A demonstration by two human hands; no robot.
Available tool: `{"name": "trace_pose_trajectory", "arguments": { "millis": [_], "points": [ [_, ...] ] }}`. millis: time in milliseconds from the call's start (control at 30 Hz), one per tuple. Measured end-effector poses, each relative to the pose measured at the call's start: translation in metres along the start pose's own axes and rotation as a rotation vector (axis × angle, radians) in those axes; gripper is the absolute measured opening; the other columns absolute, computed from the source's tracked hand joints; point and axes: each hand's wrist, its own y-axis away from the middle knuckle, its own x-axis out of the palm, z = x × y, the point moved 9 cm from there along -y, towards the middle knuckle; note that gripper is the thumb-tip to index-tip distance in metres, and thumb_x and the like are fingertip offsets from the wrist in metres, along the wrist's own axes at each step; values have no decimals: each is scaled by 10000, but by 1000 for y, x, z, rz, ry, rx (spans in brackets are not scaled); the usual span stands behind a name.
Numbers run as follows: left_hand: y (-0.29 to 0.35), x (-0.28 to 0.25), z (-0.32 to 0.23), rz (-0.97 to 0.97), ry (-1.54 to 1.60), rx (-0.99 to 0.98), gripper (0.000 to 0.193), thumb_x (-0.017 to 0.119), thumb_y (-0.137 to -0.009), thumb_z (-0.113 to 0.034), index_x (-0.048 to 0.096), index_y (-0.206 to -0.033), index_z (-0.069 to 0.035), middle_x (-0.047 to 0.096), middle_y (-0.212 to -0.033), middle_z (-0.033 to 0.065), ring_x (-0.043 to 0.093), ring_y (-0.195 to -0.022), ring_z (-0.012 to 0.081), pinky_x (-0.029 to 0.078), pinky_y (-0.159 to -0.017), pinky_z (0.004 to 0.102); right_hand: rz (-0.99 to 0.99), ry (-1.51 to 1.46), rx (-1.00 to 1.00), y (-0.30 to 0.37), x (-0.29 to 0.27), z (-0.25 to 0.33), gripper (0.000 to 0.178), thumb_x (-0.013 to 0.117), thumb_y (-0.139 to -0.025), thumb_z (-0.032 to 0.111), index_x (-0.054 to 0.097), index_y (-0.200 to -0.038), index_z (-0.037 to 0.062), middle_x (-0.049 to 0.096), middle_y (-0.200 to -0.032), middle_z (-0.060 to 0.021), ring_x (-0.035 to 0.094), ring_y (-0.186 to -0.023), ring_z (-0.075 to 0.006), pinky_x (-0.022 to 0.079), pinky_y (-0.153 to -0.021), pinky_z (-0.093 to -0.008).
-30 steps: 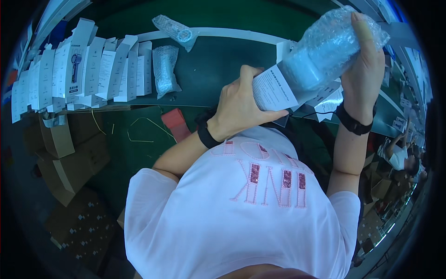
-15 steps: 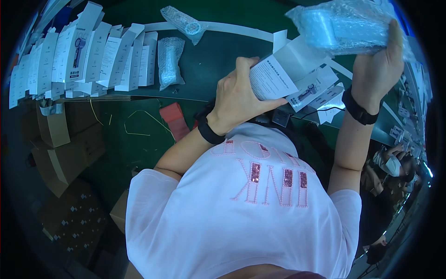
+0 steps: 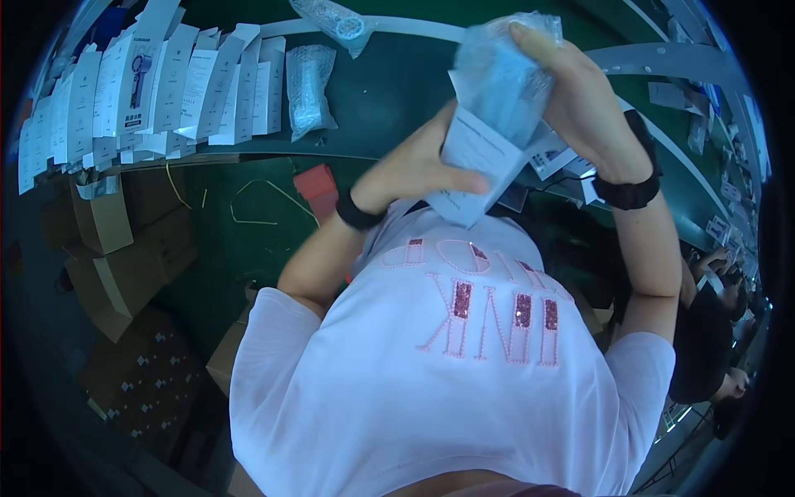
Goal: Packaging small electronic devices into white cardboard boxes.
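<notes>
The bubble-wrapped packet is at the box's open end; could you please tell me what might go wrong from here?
The packet has puffy wrap, which could bunch or snag at the mouth of the box. The left hand grips the box's sides, so a hard squeeze might crease it. The right hand holds the packet's upper end, where the wrap might slip.

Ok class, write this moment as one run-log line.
left hand: gripping white carton; right hand: holding bubble-wrapped package at carton's open top; green table: standing white cartons, two other bubble-wrapped packages
</notes>
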Motion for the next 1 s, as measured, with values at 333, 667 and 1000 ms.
{"name": "trace_pose_trajectory", "arguments": {
  "millis": [333, 667, 1000],
  "points": [
    [48, -88, 3, -326, -311, 49, 817, 891, -590, -157, 417, -1241, -17, 535, -1153, 89, 544, -1042, 180, 435, -917, 320, 312, 674, -304, -38, 46, -3, 257, 564, -917, 106, 603, -1141, -13, 649, -1007, -84, 622, -844, -176, 499, -786, -295],
    [91, -119, 7, -544, -188, 12, 807, 861, -628, -120, 380, -1265, -2, 503, -1195, 101, 496, -1130, 189, 401, -981, 349, -139, 1508, -39, -42, -87, -261, 314, 620, -752, -2, 591, -1064, 21, 617, -963, -232, 623, -896, -382, 512, -783, -447],
    [38, -71, -62, -495, -618, 238, 877, 892, -573, -290, 401, -1235, 8, 543, -1115, 154, 558, -1023, 240, 444, -896, 345, -317, 658, -648, 39, 49, 112, 173, 719, -816, 106, 648, -952, 26, 661, -793, -33, 564, -647, -57, 388, -568, -169]
  ]
}}
